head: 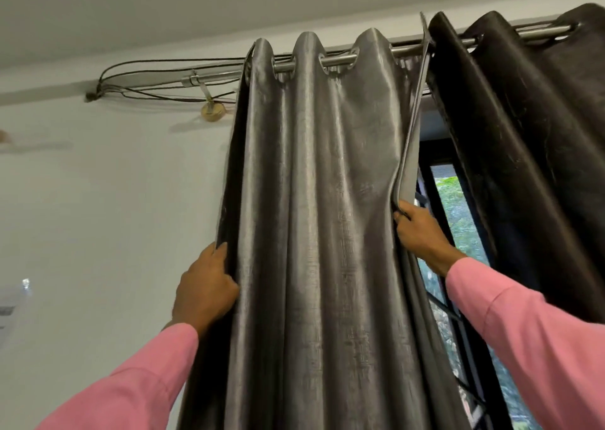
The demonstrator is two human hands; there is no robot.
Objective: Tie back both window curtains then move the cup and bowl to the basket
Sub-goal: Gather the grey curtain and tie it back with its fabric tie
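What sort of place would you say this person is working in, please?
Probably a room in a home, at a window: grey eyelet curtains hang from a metal rod on a white wall, with a barred window and greenery behind. Both hands grip one curtain's edges.

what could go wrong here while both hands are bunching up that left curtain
1. The left hand and right hand grip the edges of the left curtain high up; a hard tug could strain the rod.
2. Loose cables run along the rod beside the curtain's outer edge and could snag.
3. The right curtain hangs loose and may swing back over the window.
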